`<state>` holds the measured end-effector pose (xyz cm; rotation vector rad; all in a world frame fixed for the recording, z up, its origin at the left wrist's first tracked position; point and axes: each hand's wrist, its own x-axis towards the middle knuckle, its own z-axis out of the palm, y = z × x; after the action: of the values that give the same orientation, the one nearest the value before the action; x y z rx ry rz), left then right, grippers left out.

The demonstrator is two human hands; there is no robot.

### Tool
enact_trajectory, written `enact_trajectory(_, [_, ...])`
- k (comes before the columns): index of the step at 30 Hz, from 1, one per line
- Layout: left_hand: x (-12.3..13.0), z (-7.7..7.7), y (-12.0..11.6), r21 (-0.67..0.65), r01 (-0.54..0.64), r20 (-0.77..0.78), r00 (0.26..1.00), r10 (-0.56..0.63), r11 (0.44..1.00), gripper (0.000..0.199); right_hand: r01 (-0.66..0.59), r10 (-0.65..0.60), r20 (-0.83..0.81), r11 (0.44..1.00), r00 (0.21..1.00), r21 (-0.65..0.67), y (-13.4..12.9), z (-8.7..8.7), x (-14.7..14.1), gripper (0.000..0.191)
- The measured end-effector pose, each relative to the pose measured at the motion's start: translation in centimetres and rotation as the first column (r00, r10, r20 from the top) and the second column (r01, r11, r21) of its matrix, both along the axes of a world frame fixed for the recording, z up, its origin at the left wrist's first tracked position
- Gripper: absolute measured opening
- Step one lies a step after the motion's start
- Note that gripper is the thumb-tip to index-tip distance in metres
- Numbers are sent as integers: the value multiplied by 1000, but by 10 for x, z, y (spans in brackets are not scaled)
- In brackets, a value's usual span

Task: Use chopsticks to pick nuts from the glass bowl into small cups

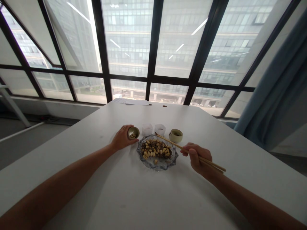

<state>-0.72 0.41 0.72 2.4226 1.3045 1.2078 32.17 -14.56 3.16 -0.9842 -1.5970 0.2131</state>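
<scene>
My left hand [122, 138] is wrapped round a small green cup [133, 133], tipped a little so that a few nuts show inside. In my right hand [198, 156] is a pair of wooden chopsticks [176, 145], closed together. Their tips are at the near side of a small white paper cup [160, 129], which has something dark in it. Below them, between my hands, a scalloped glass dish [157, 166] holds many pistachio-like nuts and dark striped seeds [155, 148]. A second white cup [147, 129] and another small green cup [176, 135] stand behind the dish.
Everything stands on a white table [134, 198]. Papers [131, 102] and two small round dark spots lie at its far end. Large dark-framed windows rise beyond, and a blue curtain [271, 89] hangs at the right.
</scene>
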Motion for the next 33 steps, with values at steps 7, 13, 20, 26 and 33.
enact_trajectory(7, [-3, -4, 9, -199, -106, 145, 980, 137, 974, 68, -7, -35, -398, 995, 917, -103, 13, 4, -7, 48])
enact_trajectory(13, [-7, 7, 33, -332, -128, 74, 984, 162, 934, 83, -26, -66, -608, 990, 792, -141, 36, 5, 9, 51])
enact_trajectory(20, [82, 52, 42, -39, 29, -258, 965, -38, 999, 74, 112, -139, -542, 990, 829, -83, 44, 11, 33, 51])
enact_trajectory(26, [147, 51, 47, -178, 108, -409, 896, -173, 978, 80, 163, -159, -400, 986, 903, -23, 35, 14, 30, 49])
enact_trajectory(33, [142, 49, 45, 13, 321, -358, 886, -295, 947, 79, 192, -187, -91, 980, 978, 49, 28, 4, 29, 43])
